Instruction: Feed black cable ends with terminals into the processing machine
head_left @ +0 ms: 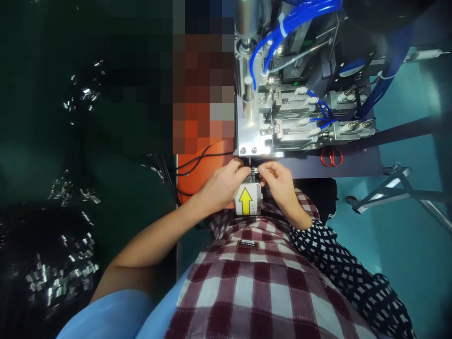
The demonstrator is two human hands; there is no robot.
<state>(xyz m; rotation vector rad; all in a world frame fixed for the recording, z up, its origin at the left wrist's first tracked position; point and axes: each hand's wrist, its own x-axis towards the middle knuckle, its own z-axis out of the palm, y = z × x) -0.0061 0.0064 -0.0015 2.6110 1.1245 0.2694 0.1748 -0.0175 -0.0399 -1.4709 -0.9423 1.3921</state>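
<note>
Both hands meet at the front edge of the machine, over a small dark fixture (251, 179). My right hand (279, 182) has its thumb and index finger pinched at a small silver piece (255, 170); its exact kind is too small to make out. From the other side, my left hand (226, 183) reaches in with closed fingers and its thumb at the fixture. What it grips, if anything, is hidden. Just below the fingers sits a white-faced block (247, 200) with a yellow arrow pointing away from me.
The machine (249, 136) with metal cylinders and blue air tubes (307, 14) rises ahead. Red-handled scissors (332, 157) lie on the dark plate at right. Black cables (197, 162) cross an orange surface (187, 181) at left. Bundles of shiny metal-tipped cables (63, 273) lie further left.
</note>
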